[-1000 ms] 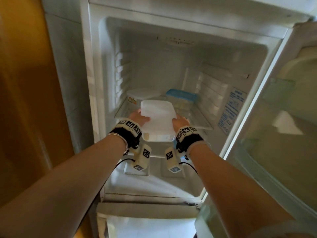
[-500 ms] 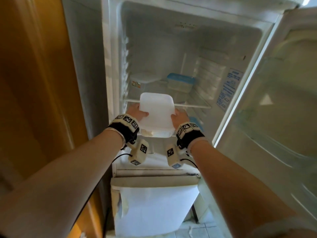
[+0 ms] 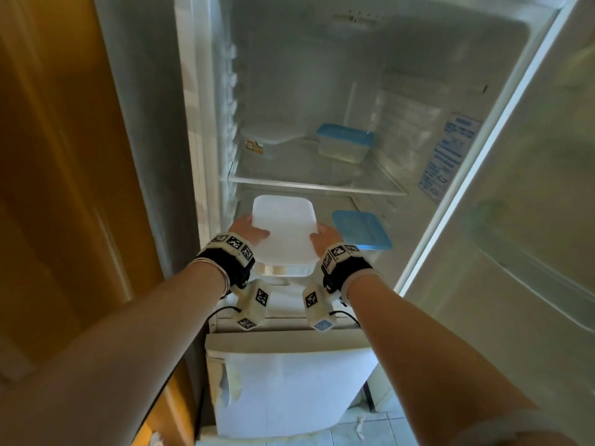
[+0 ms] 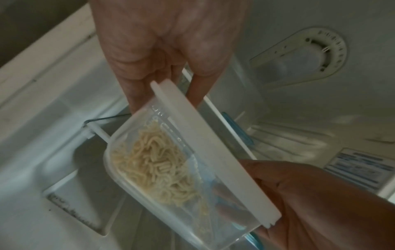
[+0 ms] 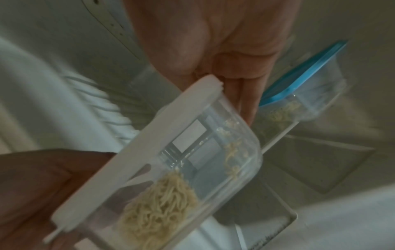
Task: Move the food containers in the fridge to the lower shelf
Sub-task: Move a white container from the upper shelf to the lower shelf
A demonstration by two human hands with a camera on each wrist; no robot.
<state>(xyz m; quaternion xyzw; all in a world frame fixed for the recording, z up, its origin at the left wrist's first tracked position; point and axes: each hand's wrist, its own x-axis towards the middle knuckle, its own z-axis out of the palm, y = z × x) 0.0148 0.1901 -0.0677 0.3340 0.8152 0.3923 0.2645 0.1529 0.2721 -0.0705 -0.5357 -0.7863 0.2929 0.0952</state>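
While both hands carry the white-lidded container [image 3: 283, 231] below the glass upper shelf [image 3: 317, 185], the step in hand is setting it down on the lower level of the fridge [image 3: 457, 101]. The left hand [image 3: 248, 229] grips its left side and the right hand [image 3: 325, 238] its right, each with the thumb on the lid and the fingers [image 4: 227, 192] curled under the clear base, as the wrist views show. Noodles [image 4: 156, 167] lie heaped toward one end, so the load probably sits off-centre; keeping the box level should stop them sliding.

1 blue-lidded container [image 3: 360, 230] already sits on the lower level, just beside the right hand. To do this well, I would aim left of it, ease the box inward until its base lies flat, then slip the fingers out from underneath without dragging it forward. Clipping the shelf's front edge is the main risk.

2 more containers wait on the upper shelf: a white-lidded one [image 3: 272, 136] and a blue-lidded one [image 3: 344, 141].
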